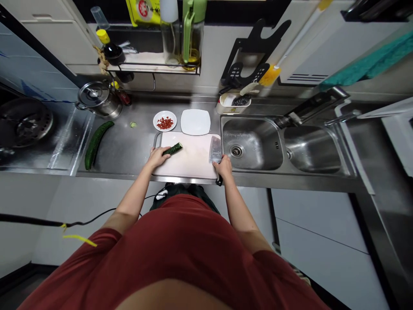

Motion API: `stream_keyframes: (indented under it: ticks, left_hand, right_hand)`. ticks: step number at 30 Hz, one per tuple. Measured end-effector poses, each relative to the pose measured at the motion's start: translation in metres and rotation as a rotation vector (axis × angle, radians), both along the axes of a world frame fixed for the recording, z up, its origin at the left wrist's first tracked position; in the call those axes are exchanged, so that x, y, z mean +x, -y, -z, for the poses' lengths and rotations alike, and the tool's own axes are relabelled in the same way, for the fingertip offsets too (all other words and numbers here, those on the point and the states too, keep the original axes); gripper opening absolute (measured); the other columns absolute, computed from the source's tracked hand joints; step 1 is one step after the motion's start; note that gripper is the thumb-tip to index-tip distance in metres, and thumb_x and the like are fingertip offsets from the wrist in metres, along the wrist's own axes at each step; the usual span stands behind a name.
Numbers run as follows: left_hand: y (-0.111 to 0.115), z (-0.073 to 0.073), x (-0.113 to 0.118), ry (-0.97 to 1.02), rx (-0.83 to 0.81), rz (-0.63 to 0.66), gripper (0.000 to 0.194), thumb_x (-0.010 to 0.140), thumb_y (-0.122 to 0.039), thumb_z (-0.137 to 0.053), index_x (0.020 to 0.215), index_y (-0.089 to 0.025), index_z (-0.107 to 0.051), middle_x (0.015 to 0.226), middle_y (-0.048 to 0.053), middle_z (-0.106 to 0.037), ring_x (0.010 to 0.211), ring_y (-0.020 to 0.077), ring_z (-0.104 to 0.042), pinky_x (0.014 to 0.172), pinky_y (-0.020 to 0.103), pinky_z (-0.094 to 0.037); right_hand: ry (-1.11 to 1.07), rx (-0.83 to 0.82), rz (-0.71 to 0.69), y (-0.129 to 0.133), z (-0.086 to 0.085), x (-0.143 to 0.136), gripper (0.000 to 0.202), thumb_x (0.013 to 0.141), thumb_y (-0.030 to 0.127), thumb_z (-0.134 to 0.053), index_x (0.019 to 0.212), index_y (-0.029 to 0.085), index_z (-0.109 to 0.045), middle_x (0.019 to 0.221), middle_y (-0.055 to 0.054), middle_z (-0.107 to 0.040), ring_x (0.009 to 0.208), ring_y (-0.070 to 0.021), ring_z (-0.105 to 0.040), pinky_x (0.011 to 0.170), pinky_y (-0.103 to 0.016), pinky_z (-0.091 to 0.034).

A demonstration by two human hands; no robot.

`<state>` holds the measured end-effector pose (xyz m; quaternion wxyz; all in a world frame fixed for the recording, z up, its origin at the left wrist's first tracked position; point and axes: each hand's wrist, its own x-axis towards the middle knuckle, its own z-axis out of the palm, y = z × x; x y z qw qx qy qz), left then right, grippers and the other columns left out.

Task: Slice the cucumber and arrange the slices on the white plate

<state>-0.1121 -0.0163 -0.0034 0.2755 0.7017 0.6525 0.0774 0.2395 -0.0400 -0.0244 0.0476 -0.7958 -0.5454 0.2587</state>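
Note:
A pale cutting board [193, 161] lies on the steel counter. At its left side my left hand [157, 158] is closed around the near end of a cut cucumber piece [173, 149], whose pale cut face points right. My right hand [223, 167] grips the handle of a cleaver [215, 149] at the board's right edge. The cleaver's broad blade lies over the board, pointing away from me, and its dark handle end shows below my hand. Behind the board are a white plate of chopped red pieces [165, 122] and a white square plate [195, 122].
A whole cucumber [97, 144] and a small cucumber end [133, 125] lie on the counter to the left. A lidded steel pot [99, 101] stands farther back. To the right is a double sink [254, 144] with a faucet [309, 110]. A bottle rack [155, 69] hangs behind.

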Motion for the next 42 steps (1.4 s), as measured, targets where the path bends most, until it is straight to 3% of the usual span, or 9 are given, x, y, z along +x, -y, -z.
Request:
stream_keyframes:
  ticks: [5,10,18,23,28,33,42]
  left_hand:
    - [0.003,0.004,0.010,-0.046,-0.005,0.117,0.047,0.085,-0.036,-0.058,0.132,-0.031,-0.057,0.119,0.009,-0.066,0.118,0.0290,-0.053,0.106,0.045,-0.027]
    - [0.007,-0.002,0.015,-0.078,0.023,0.175,0.050,0.086,-0.037,-0.058,0.135,-0.033,-0.054,0.115,0.009,-0.065,0.115,0.0290,-0.052,0.103,0.044,-0.027]
    - [0.018,0.001,0.035,-0.067,0.174,0.149,0.054,0.088,-0.023,-0.047,0.142,-0.029,-0.046,0.130,0.009,-0.051,0.117,0.0268,-0.048,0.102,0.039,-0.033]
    - [0.015,0.009,0.047,-0.026,0.226,0.136,0.045,0.094,-0.031,-0.041,0.138,-0.027,-0.052,0.121,0.010,-0.056,0.110,0.0254,-0.050,0.099,0.037,-0.038]
    - [0.010,0.014,0.047,-0.032,0.243,0.200,0.045,0.097,-0.029,-0.035,0.138,-0.031,-0.051,0.123,0.009,-0.055,0.109,0.0235,-0.050,0.099,0.035,-0.037]
    - [0.006,0.018,0.043,-0.048,0.232,0.234,0.046,0.097,-0.028,-0.034,0.140,-0.032,-0.049,0.126,0.009,-0.054,0.110,0.0227,-0.050,0.101,0.034,-0.037]
    - [0.000,0.027,0.036,-0.069,0.357,0.359,0.046,0.098,-0.027,-0.033,0.141,-0.031,-0.048,0.118,0.008,-0.057,0.102,0.0210,-0.053,0.096,0.034,-0.042]
  right_hand:
    - [-0.007,0.006,-0.006,0.000,0.002,0.002,0.063,0.080,0.036,-0.067,0.131,0.008,-0.044,0.128,-0.019,-0.053,0.119,-0.0268,-0.052,0.100,-0.033,-0.038]
    - [-0.006,0.021,-0.013,-0.002,0.001,-0.001,0.055,0.080,0.035,-0.065,0.127,0.011,-0.046,0.122,-0.017,-0.058,0.112,-0.0262,-0.056,0.094,-0.033,-0.041]
    - [0.006,0.049,-0.091,-0.002,-0.006,-0.018,0.032,0.090,0.025,-0.045,0.121,0.013,-0.046,0.098,-0.012,-0.066,0.091,-0.0250,-0.061,0.081,-0.031,-0.042]
    - [0.016,0.036,-0.156,0.002,-0.017,-0.032,0.031,0.095,0.027,-0.039,0.123,0.014,-0.045,0.093,-0.012,-0.067,0.084,-0.0249,-0.062,0.075,-0.031,-0.041]
    - [0.075,0.042,-0.304,0.007,-0.042,-0.056,0.026,0.098,0.033,-0.039,0.113,0.018,-0.054,0.095,-0.012,-0.068,0.089,-0.0242,-0.062,0.078,-0.030,-0.041]
    - [0.054,0.028,-0.451,0.013,-0.062,-0.085,0.029,0.101,0.031,-0.031,0.119,0.017,-0.050,0.094,-0.013,-0.068,0.088,-0.0258,-0.064,0.081,-0.034,-0.043]
    - [0.155,-0.068,-0.574,0.019,-0.057,-0.112,0.030,0.099,0.020,-0.027,0.122,0.016,-0.045,0.096,-0.014,-0.067,0.093,-0.0258,-0.065,0.083,-0.036,-0.047]
